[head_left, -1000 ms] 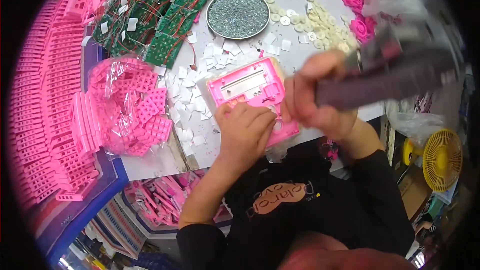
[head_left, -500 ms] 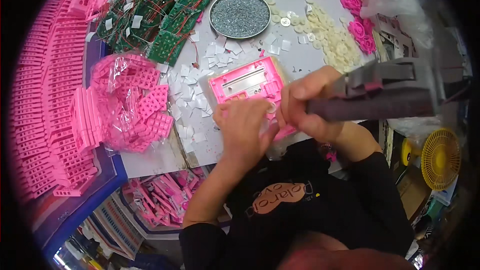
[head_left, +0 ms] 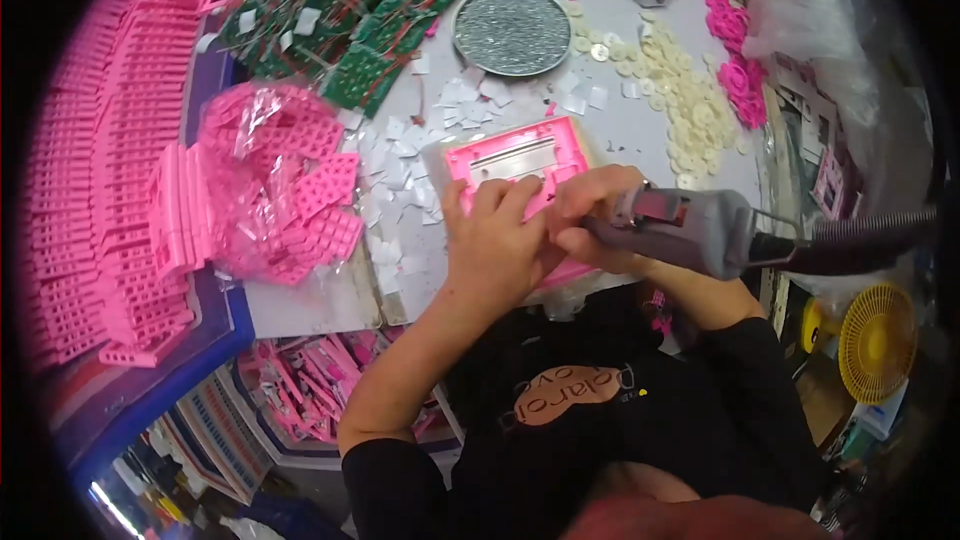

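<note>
A pink plastic housing with a pale rectangular panel and slots lies on the worktable before me. My left hand rests over its near part with fingers spread, steadying it. My right hand is closed around the front of a grey electric screwdriver, which lies nearly level and points left at the housing. The tool's tip is hidden between my two hands, so I cannot tell what it touches. A dark coiled cord trails off the tool's back end to the right.
Beyond the housing stands a round dish of small metal screws. Cream plastic discs lie right of it, white paper squares left. Green circuit boards, bagged pink keypads and stacked pink parts fill the left. A yellow fan stands lower right.
The screwdriver has swung from raised close to the camera to lower and farther from it, its tip toward the housing. My left fingers have spread over the housing. The whole view has shifted slightly.
</note>
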A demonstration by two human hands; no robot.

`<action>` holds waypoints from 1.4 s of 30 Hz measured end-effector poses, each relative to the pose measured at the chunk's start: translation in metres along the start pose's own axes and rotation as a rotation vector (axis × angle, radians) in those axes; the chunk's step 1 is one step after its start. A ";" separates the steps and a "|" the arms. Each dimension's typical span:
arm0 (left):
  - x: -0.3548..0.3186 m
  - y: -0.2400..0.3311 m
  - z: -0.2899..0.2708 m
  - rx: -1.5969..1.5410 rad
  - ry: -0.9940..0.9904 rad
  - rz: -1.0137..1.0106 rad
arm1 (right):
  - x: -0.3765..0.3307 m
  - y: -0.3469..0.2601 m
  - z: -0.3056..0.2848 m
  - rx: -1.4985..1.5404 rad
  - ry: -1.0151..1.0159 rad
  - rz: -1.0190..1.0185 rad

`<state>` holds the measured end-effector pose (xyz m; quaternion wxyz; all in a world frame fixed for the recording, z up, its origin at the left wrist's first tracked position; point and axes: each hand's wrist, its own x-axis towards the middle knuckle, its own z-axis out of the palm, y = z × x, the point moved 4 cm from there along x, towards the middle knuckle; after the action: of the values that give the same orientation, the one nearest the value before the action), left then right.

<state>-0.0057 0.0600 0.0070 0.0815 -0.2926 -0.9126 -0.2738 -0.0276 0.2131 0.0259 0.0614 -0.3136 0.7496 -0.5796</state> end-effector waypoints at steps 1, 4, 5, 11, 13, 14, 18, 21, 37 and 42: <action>0.000 0.001 -0.002 0.012 -0.004 -0.013 | -0.001 0.000 0.000 -0.057 -0.035 -0.013; 0.003 0.003 -0.006 -0.055 -0.024 0.022 | 0.002 0.007 -0.004 -0.012 -0.005 -0.018; 0.002 -0.001 -0.014 -0.089 -0.110 0.061 | 0.005 0.009 -0.006 0.178 0.073 0.018; -0.011 -0.099 -0.099 0.558 0.136 -0.426 | 0.033 -0.018 -0.056 0.551 0.335 -0.127; -0.020 -0.119 -0.106 0.669 0.097 -0.423 | 0.045 -0.026 -0.066 0.529 0.383 -0.128; -0.022 -0.121 -0.111 0.632 0.122 -0.385 | 0.049 -0.028 -0.071 0.459 0.440 -0.071; -0.032 -0.116 -0.130 -0.111 0.402 -0.477 | 0.041 -0.057 -0.076 -0.230 0.660 -0.240; -0.044 -0.091 -0.112 -1.145 0.534 -0.710 | 0.017 -0.068 -0.057 -0.606 0.654 -0.400; -0.088 -0.004 -0.053 -1.530 0.036 -0.851 | 0.013 -0.057 0.023 -0.205 -0.163 -0.281; -0.068 -0.015 -0.052 -0.433 0.261 -0.314 | 0.027 -0.002 0.023 -0.215 -0.060 -0.014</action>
<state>0.0409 -0.0118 0.0227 0.0905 -0.1207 -0.8487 -0.5068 -0.0383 0.1794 0.0277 0.0457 -0.3406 0.8032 -0.4867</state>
